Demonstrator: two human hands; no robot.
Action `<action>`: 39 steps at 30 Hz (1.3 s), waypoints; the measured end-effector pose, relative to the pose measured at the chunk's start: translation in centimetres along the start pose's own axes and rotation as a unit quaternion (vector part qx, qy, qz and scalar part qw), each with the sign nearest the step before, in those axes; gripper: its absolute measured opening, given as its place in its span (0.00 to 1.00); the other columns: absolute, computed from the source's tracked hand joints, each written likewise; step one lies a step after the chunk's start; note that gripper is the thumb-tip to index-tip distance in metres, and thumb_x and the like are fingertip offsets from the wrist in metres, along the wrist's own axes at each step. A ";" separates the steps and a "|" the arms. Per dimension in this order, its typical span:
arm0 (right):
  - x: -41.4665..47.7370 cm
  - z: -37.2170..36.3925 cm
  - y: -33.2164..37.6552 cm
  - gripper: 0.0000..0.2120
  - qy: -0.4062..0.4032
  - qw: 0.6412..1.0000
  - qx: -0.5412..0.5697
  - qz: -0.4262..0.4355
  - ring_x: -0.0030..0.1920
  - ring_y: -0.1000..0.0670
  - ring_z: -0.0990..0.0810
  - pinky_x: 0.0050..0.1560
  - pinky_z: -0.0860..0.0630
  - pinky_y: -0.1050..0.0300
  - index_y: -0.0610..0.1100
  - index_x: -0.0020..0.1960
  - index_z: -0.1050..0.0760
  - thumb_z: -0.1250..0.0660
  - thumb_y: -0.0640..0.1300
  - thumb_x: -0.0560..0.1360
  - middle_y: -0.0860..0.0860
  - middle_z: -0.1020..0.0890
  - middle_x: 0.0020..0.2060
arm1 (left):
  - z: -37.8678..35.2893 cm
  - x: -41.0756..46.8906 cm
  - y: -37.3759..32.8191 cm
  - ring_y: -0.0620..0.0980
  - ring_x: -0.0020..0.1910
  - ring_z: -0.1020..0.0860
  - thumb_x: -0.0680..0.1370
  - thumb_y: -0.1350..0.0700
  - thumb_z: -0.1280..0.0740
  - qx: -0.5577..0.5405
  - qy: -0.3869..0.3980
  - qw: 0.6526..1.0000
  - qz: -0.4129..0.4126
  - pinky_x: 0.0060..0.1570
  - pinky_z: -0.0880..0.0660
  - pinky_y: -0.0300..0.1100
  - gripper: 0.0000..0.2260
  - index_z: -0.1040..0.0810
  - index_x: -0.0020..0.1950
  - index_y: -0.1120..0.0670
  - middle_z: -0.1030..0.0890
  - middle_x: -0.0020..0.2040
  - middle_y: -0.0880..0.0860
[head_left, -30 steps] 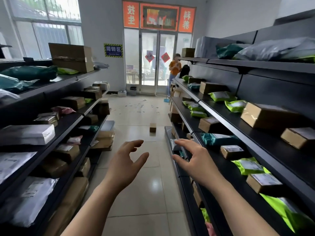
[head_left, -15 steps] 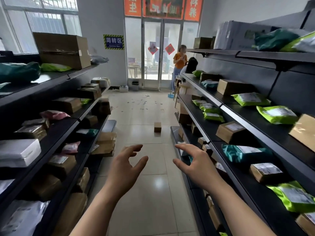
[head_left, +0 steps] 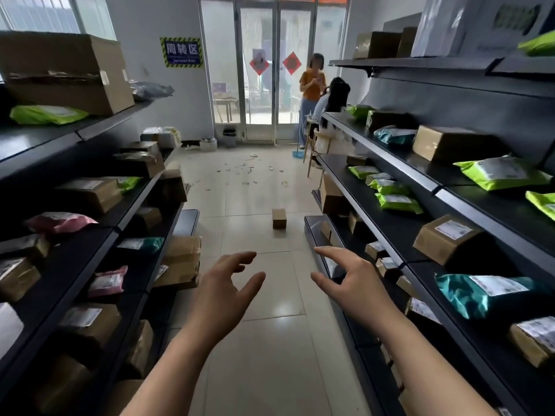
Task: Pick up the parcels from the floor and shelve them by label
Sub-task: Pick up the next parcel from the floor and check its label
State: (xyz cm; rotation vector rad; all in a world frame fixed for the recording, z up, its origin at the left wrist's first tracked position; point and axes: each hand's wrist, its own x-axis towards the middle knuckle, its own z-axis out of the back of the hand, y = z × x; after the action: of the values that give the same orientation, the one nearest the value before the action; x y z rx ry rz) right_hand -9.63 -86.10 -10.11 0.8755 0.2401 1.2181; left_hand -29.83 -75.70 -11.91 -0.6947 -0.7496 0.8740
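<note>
Cardboard parcel point(head_left: 279, 218) sits on floor well beyond both spread, empty hands point(head_left: 223, 283).

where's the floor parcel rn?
Head view: the small cardboard box sits on the tiled aisle floor, centre, between the shelf racks, ahead of both open hands.

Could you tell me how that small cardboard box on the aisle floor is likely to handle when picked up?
The small cardboard box looks rigid, with square, undented edges, so it should keep its shape. Being small, it is probably light. Its flat faces make rolling unlikely.
</note>
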 end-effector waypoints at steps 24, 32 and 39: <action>42.0 -1.4 -16.3 0.22 0.045 0.998 -0.027 0.045 0.65 0.57 0.30 0.64 0.36 0.64 0.50 0.66 0.27 0.31 0.50 0.73 0.54 0.25 0.64 | -13.1 39.7 6.6 0.40 0.55 0.24 0.74 0.50 0.30 0.003 -0.041 0.999 0.032 0.48 0.34 0.27 0.16 0.23 0.62 0.46 0.22 0.57 0.42; 54.5 -4.8 -19.7 0.21 0.046 0.998 -0.028 0.031 0.61 0.63 0.33 0.62 0.37 0.65 0.50 0.66 0.28 0.32 0.50 0.73 0.54 0.25 0.65 | -15.4 52.8 11.7 0.40 0.55 0.24 0.74 0.50 0.30 -0.020 -0.025 0.998 0.047 0.48 0.33 0.27 0.16 0.23 0.61 0.46 0.21 0.57 0.41; 66.9 -9.1 -20.3 0.22 0.032 0.999 -0.033 0.009 0.61 0.64 0.35 0.61 0.39 0.66 0.51 0.66 0.28 0.31 0.52 0.73 0.55 0.25 0.65 | -14.3 66.3 16.5 0.40 0.55 0.24 0.74 0.49 0.30 -0.022 0.004 0.999 0.038 0.50 0.32 0.31 0.16 0.23 0.61 0.45 0.22 0.57 0.41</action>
State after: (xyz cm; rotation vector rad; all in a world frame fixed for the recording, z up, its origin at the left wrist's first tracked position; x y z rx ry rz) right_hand 23.97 -24.10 -11.52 0.7848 0.2426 1.2656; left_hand 3.47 -14.36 -13.98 -0.7689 -0.7412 0.9268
